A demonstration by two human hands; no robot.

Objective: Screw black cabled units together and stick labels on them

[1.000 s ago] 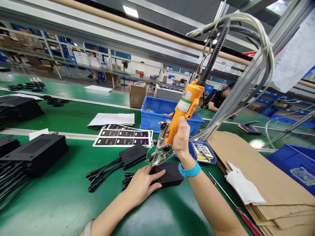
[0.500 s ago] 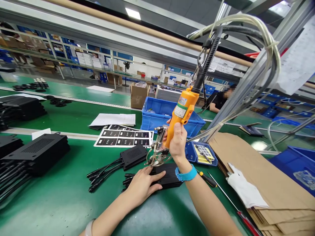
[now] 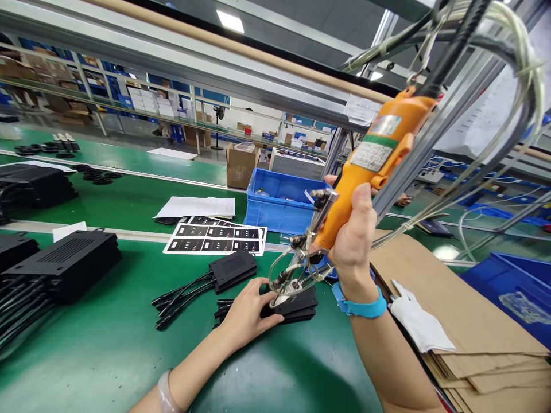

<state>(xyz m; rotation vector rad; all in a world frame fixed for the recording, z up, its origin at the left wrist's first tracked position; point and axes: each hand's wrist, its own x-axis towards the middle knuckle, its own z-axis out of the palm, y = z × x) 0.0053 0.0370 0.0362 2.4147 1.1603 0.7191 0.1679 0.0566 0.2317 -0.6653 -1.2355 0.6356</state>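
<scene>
My right hand (image 3: 355,244) is wrapped around an orange power screwdriver (image 3: 368,163) with a white and green label. The tool leans, its top to the upper right, and its metal nozzle end with thin hoses reaches down to the black boxes. My left hand (image 3: 246,310) grips the left end of a black box (image 3: 303,303), thumb on the near side and fingers on the far side. Another black box lies under it, and short cables stick out to the left. Just beyond lies a separate black box with cables (image 3: 232,269). The screwdriver's tip is partly hidden by its fittings.
Printed label sheets (image 3: 215,238) lie behind the boxes, before a blue bin (image 3: 279,201). Larger black boxes (image 3: 64,261) stand at left. Cardboard sheets (image 3: 456,304) with a white glove (image 3: 419,318) lie at right. Cables hang from the frame above the tool.
The screwdriver and my right hand have moved right and closer, and the tool tilts more. My left fingers, earlier lying along the box top, now curl around its end.
</scene>
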